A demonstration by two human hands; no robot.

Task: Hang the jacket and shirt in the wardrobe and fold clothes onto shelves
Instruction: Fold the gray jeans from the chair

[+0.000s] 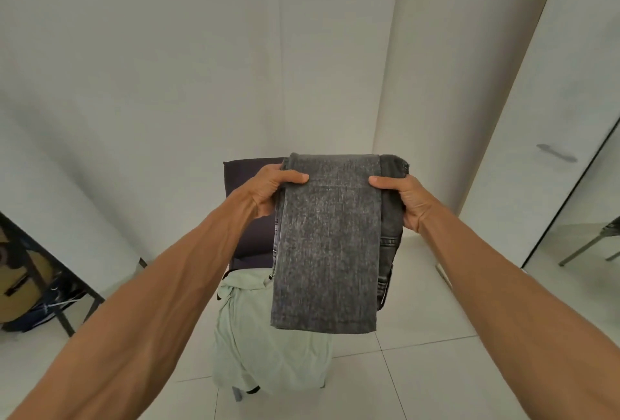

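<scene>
Folded grey jeans are held in the air above the chair. The left hand grips the top left edge and the right hand the top right, thumbs on the near face, fingers curled behind. The long axis hangs straight down from the hands, which sit level, neither nearer. The pale green shirt spills over the seat's front edge. Judgement: the wardrobe panels ahead look closed, and the door handle lies to the right-hand side.
</scene>
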